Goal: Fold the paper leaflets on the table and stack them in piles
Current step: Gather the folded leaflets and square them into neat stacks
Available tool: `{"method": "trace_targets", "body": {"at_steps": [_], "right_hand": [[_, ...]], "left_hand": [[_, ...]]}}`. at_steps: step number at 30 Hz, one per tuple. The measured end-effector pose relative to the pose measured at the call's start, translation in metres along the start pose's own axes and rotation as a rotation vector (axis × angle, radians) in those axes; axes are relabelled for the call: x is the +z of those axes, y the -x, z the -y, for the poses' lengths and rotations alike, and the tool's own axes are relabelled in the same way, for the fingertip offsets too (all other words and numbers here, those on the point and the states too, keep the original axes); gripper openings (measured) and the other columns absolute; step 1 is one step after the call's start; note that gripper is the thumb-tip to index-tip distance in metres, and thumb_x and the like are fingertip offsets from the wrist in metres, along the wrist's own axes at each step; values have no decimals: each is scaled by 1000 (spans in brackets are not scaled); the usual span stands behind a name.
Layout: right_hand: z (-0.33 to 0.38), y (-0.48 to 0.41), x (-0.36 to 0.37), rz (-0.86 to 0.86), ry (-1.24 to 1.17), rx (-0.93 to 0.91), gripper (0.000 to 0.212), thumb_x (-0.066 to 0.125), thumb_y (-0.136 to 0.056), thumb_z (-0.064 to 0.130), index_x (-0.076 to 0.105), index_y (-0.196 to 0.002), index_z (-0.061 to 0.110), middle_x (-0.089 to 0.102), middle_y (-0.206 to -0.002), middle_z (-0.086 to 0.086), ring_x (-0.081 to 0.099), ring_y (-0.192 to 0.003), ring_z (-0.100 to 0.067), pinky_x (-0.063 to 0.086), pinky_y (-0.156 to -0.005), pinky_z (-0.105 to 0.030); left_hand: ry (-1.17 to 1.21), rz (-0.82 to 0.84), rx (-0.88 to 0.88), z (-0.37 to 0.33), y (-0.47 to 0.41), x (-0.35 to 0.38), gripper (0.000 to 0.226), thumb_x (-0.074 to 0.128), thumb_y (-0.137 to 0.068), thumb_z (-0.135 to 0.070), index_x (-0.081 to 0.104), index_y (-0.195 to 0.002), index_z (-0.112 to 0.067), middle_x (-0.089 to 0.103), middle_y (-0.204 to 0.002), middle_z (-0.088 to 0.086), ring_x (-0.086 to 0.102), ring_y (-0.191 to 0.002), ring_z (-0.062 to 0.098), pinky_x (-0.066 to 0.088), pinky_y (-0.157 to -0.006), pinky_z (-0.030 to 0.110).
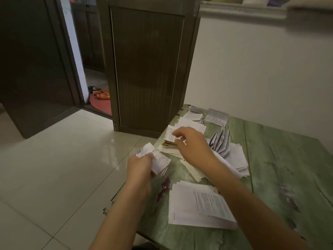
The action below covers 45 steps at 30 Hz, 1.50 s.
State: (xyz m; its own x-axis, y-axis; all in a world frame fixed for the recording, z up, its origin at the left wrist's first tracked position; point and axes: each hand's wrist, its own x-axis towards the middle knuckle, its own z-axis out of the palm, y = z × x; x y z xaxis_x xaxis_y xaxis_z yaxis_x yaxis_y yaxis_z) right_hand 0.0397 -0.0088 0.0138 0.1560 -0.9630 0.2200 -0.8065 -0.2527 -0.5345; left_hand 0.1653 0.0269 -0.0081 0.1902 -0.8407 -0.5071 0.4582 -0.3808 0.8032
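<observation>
Leaflets lie in several heaps along the near-left part of the green table (288, 168). The right hand (192, 147) reaches over them, its fingers (177, 137) pinching the top leaflet (170, 133) of a small pile (168, 144) close to the table's edge. The left hand (139, 166), just off that edge, grips a folded bundle (160, 163) with curled fingers.

The step looks like adding to the small pile. To do it well, square the leaflet's corners to those beneath before letting go, and press the crease flat (the pile sits near the edge, so a loose top could slide off).

Farther out lie fanned leaflets (221, 141), and flat sheets (198, 204) nearest the person, probably awaiting folding. Printed lines show on the pinched leaflet, the bundle and the flat sheets, but they are too small and blurred to read; no brand can be made out.
</observation>
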Motion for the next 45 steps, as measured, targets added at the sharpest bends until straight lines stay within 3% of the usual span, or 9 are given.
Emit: {"method": "trace_targets", "body": {"at_steps": [5, 11, 16, 26, 30, 34, 37, 42, 45], "right_hand": [[-23, -40, 34, 352, 382, 35, 45, 56, -90, 19, 43, -132, 12, 48, -131, -10, 48, -116, -26, 43, -95, -35], [-17, -48, 46, 312, 546, -46, 29, 50, -95, 26, 55, -117, 8, 59, -113, -10, 56, -99, -24, 37, -75, -27], [-13, -47, 49, 337, 671, -93, 29, 45, -96, 9, 48, -124, 5, 59, -117, -15, 58, -102, -27, 44, -82, -29], [7, -29, 0, -11, 247, 8, 28, 36, -101, 19, 51, -122, 9, 61, -113, -15, 58, -93, -25, 46, -77, -31], [36, -1, 3, 99, 444, -83, 34, 48, -97, 20, 44, -131, 15, 58, -122, -8, 60, -105, -23, 46, -91, -29], [38, 20, 40, 46, 682, -363, 38, 68, -83, 19, 56, -117, 9, 65, -108, -10, 65, -93, -20, 52, -81, -31], [33, 27, 48, 142, 498, -344, 27, 51, -92, 11, 56, -118, 4, 59, -115, -14, 57, -105, -30, 48, -89, -42], [34, 24, 26, 34, -94, -12, 33, 44, -98, 23, 50, -130, 26, 52, -129, 6, 48, -117, -11, 40, -101, -25], [33, 22, 25, 153, -249, 69, 48, 40, -99, 26, 25, -144, 32, 30, -151, 8, 30, -137, -12, 28, -108, -28]], "left_hand": [[23, -9, 26, 0, -2, 2, 16, 49, -94, -1, 48, -108, -9, 56, -82, 5, 58, -74, 20, 52, -71, 35], [57, -11, -26, -5, -15, -5, 17, 52, -92, -2, 46, -106, -10, 60, -87, 10, 61, -81, 26, 54, -76, 38], [38, -26, -45, -3, -23, -7, 29, 53, -92, -5, 48, -121, -5, 61, -104, 14, 62, -96, 29, 54, -86, 40], [-30, -84, -10, -2, -23, 1, 27, 41, -99, -11, 45, -126, -8, 50, -91, 4, 51, -78, 19, 46, -61, 23], [13, -1, -48, -4, -21, 7, 9, 42, -98, -9, 51, -100, -8, 57, -84, 7, 58, -82, 22, 53, -73, 33], [252, 223, -73, -4, -7, 6, 43, 35, -100, -36, 62, -91, -4, 70, -80, 13, 63, -84, 24, 51, -79, 37], [254, 301, -118, -3, -9, 2, 55, 35, -95, -55, 64, -92, -8, 72, -86, 11, 65, -86, 26, 52, -77, 36], [120, 21, 28, -1, -19, 2, 17, 45, -98, -14, 49, -111, -4, 60, -88, 7, 58, -76, 20, 51, -67, 30], [39, 12, 210, -2, -20, 4, 34, 44, -99, -16, 38, -130, -26, 48, -107, 0, 54, -78, 12, 53, -64, 26]]}}
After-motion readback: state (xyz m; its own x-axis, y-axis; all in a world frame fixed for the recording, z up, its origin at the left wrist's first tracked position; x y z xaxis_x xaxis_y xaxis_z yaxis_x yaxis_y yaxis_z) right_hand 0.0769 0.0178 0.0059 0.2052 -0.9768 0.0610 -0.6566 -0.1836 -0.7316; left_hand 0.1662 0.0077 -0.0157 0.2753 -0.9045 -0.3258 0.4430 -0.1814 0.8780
